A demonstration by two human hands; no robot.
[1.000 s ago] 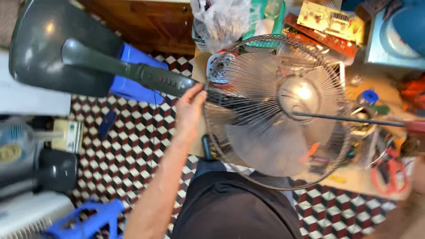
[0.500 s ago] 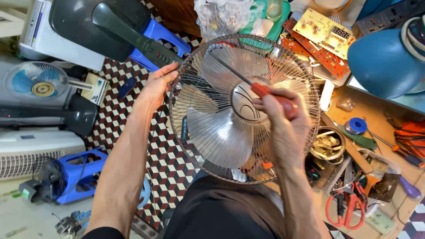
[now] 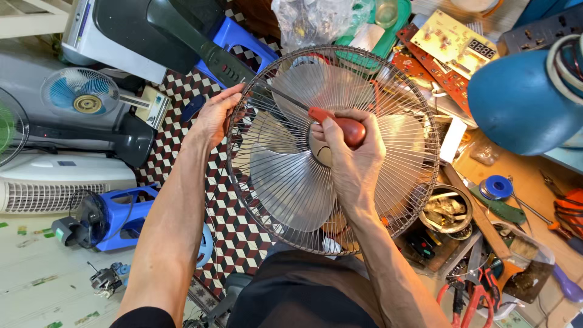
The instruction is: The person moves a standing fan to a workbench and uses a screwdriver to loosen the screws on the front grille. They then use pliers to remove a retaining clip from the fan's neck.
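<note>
From the head camera, the left hand (image 3: 214, 118) grips the rim of a round wire fan guard (image 3: 333, 149) at its upper left edge, fingers curled over the wires and closed on them; the right hand (image 3: 352, 161) is closed around the red handle of a screwdriver (image 3: 337, 124), whose dark shaft runs up and left toward the guard's rim, close beside the left hand's fingertips; the guard is held up in front of the person's body, above the checkered floor (image 3: 182, 140), with the translucent fan blades (image 3: 285, 176) showing behind its wires; the step in hand looks like working the screwdriver tip at a fastening on the guard's rim, though the tip itself is too fine to make out against the wires; the next move would seem to call for keeping the rim steady with the left hand while the right turns or levers the tool without slipping between the wires; to the right a cluttered table (image 3: 486, 176) carries a blue solder reel (image 3: 497, 187), a tin of small parts (image 3: 446, 209), circuit boards (image 3: 452, 42) and red-handled pliers (image 3: 477, 294); to the left stand a small blue desk fan (image 3: 82, 97) and a white heater (image 3: 64, 182).
</note>
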